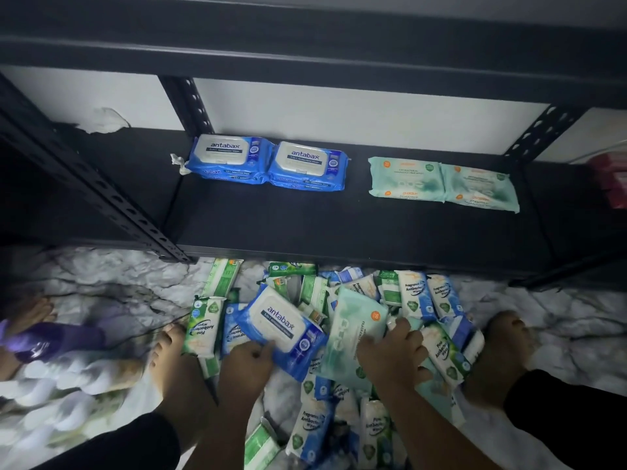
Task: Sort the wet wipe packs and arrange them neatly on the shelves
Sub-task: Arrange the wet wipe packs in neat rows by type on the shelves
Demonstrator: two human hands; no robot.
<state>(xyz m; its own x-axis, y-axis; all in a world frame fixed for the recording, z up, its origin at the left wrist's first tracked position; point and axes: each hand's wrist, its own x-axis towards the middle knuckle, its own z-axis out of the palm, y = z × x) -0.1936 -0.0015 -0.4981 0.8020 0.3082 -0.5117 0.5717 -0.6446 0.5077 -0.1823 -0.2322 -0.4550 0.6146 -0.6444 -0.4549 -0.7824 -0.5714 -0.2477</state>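
Antabax pack — pinched by left hand, mint pack gripped by right hand

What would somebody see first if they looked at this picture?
The big messy pile of wipe packs on the floor, just in front of the black shelf. Over the pile, the left hand grips a blue antabax pack and the right hand holds a pale green pack. On the shelf, blue packs sit on the left and pale green packs on the right, neatly side by side.
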